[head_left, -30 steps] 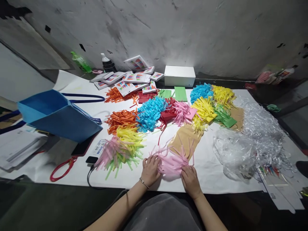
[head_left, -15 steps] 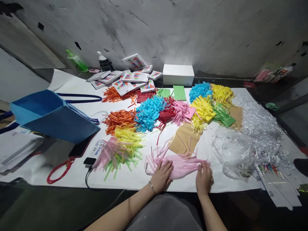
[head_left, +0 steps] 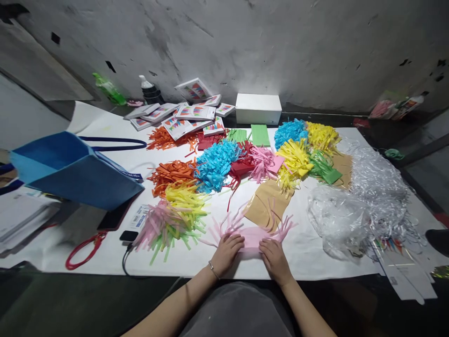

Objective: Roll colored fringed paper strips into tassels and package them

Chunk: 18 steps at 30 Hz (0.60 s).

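A sheet of pink tissue paper (head_left: 250,238), cut into fringe at both ends, lies on the white table cover (head_left: 224,268) in front of me. My left hand (head_left: 227,252) is closed on its near edge at the left, fingers curled over the paper. At the right, my right hand (head_left: 275,258) grips the same edge in the same way. Both thumbs are hidden under the hands. Loose fringe strips fan out beyond each hand. Just behind the tissue paper lies a brown paper piece (head_left: 268,202) with a few pink strips across it.
Fringed paper bundles, including a blue one (head_left: 217,164) and a yellow one (head_left: 294,161), lie behind. A blue bag (head_left: 80,173) and a phone (head_left: 117,215) are left; crumpled clear plastic (head_left: 336,222) is right. Printed packs (head_left: 196,112) and a white box (head_left: 258,108) stand against the wall.
My right hand has moved left from the fringe end to the paper's near edge. My left hand has shifted slightly left and curled over the edge. The pink paper now lies narrower.
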Each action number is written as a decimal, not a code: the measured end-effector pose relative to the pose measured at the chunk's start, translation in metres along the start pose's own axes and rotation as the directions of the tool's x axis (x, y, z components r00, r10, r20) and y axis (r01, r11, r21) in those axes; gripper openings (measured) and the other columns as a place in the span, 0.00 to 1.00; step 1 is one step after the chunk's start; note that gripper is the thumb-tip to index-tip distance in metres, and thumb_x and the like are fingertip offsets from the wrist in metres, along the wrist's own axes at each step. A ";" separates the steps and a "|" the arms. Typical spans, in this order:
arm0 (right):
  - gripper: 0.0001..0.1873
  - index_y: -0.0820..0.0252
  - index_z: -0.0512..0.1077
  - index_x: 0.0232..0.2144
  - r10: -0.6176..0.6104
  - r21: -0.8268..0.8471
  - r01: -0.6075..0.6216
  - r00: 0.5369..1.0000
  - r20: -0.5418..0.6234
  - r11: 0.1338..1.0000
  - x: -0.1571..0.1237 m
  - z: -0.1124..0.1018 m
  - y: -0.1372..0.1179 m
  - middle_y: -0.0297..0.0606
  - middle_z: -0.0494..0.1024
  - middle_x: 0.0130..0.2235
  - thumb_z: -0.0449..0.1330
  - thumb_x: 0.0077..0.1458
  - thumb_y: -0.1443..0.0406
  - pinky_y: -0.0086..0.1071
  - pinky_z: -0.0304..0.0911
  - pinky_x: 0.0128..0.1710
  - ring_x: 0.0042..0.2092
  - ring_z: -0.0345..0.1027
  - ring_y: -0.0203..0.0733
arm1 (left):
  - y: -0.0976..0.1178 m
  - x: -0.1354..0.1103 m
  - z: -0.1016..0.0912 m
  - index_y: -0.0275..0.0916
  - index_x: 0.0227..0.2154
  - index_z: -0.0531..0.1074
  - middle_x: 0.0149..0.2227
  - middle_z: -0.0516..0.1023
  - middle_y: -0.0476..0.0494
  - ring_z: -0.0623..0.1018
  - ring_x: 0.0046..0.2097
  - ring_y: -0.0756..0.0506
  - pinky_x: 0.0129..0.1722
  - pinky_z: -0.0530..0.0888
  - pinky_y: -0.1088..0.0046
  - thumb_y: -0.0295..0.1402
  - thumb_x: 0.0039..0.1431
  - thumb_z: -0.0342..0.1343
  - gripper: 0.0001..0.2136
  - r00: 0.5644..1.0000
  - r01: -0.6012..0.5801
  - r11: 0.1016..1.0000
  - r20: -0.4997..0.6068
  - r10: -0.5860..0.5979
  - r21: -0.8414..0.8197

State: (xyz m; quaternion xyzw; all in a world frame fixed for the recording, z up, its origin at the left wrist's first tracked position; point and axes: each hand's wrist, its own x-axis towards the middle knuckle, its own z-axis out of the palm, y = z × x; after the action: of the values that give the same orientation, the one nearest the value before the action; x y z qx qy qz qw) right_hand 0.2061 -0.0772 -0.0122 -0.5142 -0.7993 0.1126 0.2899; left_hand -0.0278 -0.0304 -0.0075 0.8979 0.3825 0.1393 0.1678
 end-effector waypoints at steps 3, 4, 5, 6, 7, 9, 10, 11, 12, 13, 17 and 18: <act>0.10 0.57 0.73 0.36 0.179 -0.006 -0.180 0.982 -0.054 0.984 0.012 0.000 -0.002 0.39 0.78 0.36 0.51 0.63 0.65 0.40 0.57 0.47 0.45 0.66 0.44 | 0.002 0.010 -0.014 0.43 0.39 0.73 0.44 0.79 0.45 0.72 0.47 0.43 0.49 0.61 0.58 0.27 0.61 0.49 0.09 0.987 0.144 0.990 -0.066 -0.143 0.003; 0.11 0.57 0.73 0.34 0.218 -0.016 -0.220 0.974 -0.068 0.975 0.017 0.001 -0.003 0.39 0.77 0.34 0.51 0.63 0.64 0.40 0.56 0.45 0.43 0.66 0.45 | 0.001 0.014 -0.019 0.43 0.36 0.74 0.42 0.79 0.45 0.73 0.46 0.42 0.48 0.61 0.57 0.29 0.61 0.50 0.08 0.978 0.194 0.981 -0.088 -0.191 0.018; 0.12 0.57 0.72 0.32 0.247 -0.022 -0.250 0.966 -0.078 0.968 0.023 0.002 -0.004 0.39 0.76 0.33 0.51 0.63 0.64 0.40 0.55 0.45 0.42 0.66 0.45 | -0.001 0.017 -0.024 0.42 0.33 0.74 0.40 0.79 0.45 0.73 0.45 0.42 0.48 0.60 0.56 0.30 0.61 0.50 0.07 0.966 0.240 0.970 -0.110 -0.235 0.035; 0.12 0.57 0.72 0.31 0.263 -0.024 -0.266 0.961 -0.084 0.964 0.027 0.003 -0.004 0.39 0.76 0.32 0.51 0.63 0.64 0.39 0.55 0.45 0.42 0.65 0.45 | -0.003 0.020 -0.029 0.41 0.30 0.74 0.39 0.78 0.44 0.72 0.44 0.41 0.47 0.60 0.55 0.33 0.61 0.51 0.08 0.954 0.279 0.959 -0.129 -0.270 0.053; 0.13 0.57 0.72 0.30 0.269 -0.024 -0.272 0.959 -0.084 0.962 0.031 0.004 -0.004 0.38 0.75 0.32 0.51 0.63 0.63 0.39 0.54 0.45 0.42 0.65 0.44 | -0.007 0.021 -0.034 0.41 0.28 0.74 0.38 0.78 0.43 0.72 0.44 0.40 0.47 0.60 0.54 0.36 0.60 0.53 0.09 0.944 0.308 0.949 -0.146 -0.296 0.070; 0.13 0.57 0.72 0.29 0.271 -0.021 -0.273 0.959 -0.079 0.962 0.034 0.005 -0.002 0.37 0.75 0.32 0.51 0.63 0.63 0.38 0.53 0.47 0.42 0.65 0.44 | -0.013 0.019 -0.042 0.40 0.26 0.73 0.38 0.77 0.41 0.72 0.44 0.38 0.47 0.61 0.53 0.41 0.57 0.56 0.11 0.930 0.339 0.937 -0.181 -0.319 0.091; 0.13 0.57 0.72 0.29 0.270 -0.020 -0.272 0.960 -0.076 0.962 0.034 0.005 -0.001 0.37 0.75 0.33 0.51 0.63 0.63 0.38 0.52 0.47 0.43 0.65 0.43 | -0.014 0.017 -0.045 0.40 0.27 0.73 0.40 0.76 0.40 0.72 0.45 0.38 0.47 0.61 0.53 0.43 0.56 0.57 0.12 0.926 0.342 0.935 -0.205 -0.318 0.096; 0.13 0.57 0.72 0.29 0.272 -0.021 -0.274 0.959 -0.075 0.961 0.034 0.004 0.000 0.36 0.75 0.32 0.51 0.63 0.63 0.37 0.52 0.48 0.43 0.65 0.43 | -0.014 0.015 -0.047 0.39 0.29 0.73 0.42 0.76 0.39 0.71 0.46 0.37 0.48 0.61 0.53 0.43 0.55 0.57 0.11 0.923 0.336 0.937 -0.232 -0.307 0.099; 0.13 0.57 0.72 0.28 0.275 -0.024 -0.278 0.958 -0.074 0.960 0.033 0.003 0.000 0.36 0.75 0.32 0.51 0.63 0.63 0.37 0.51 0.48 0.42 0.65 0.43 | -0.012 0.013 -0.047 0.39 0.33 0.73 0.44 0.75 0.38 0.71 0.48 0.37 0.49 0.61 0.53 0.42 0.55 0.57 0.11 0.924 0.317 0.943 -0.258 -0.283 0.100; 0.14 0.57 0.72 0.28 0.280 -0.029 -0.282 0.957 -0.073 0.959 0.033 0.003 0.000 0.36 0.75 0.32 0.51 0.63 0.63 0.37 0.51 0.48 0.42 0.65 0.42 | -0.008 0.012 -0.045 0.39 0.37 0.73 0.46 0.74 0.37 0.70 0.49 0.38 0.50 0.61 0.54 0.40 0.56 0.57 0.11 0.931 0.278 0.955 -0.274 -0.242 0.100; 0.15 0.57 0.71 0.27 0.296 -0.074 -0.301 0.953 -0.070 0.951 0.040 0.006 0.000 0.36 0.75 0.30 0.50 0.63 0.63 0.36 0.52 0.45 0.39 0.66 0.42 | 0.016 0.017 -0.021 0.43 0.43 0.70 0.48 0.74 0.42 0.69 0.51 0.42 0.54 0.59 0.58 0.31 0.60 0.52 0.09 0.980 0.027 0.995 -0.199 -0.007 0.095; 0.15 0.58 0.71 0.26 0.303 -0.089 -0.309 0.950 -0.074 0.947 0.043 0.008 0.000 0.37 0.75 0.29 0.50 0.63 0.63 0.36 0.52 0.43 0.38 0.65 0.42 | 0.021 0.021 -0.014 0.43 0.43 0.70 0.48 0.74 0.44 0.69 0.51 0.42 0.54 0.59 0.58 0.29 0.60 0.52 0.09 0.986 0.003 0.996 -0.167 0.013 0.094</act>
State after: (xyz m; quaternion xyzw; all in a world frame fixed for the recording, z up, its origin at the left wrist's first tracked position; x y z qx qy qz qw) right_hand 0.1887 -0.0377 -0.0035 -0.6488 -0.7056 0.1010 0.2664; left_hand -0.0059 -0.0261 0.0158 0.8908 0.3991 0.1965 0.0926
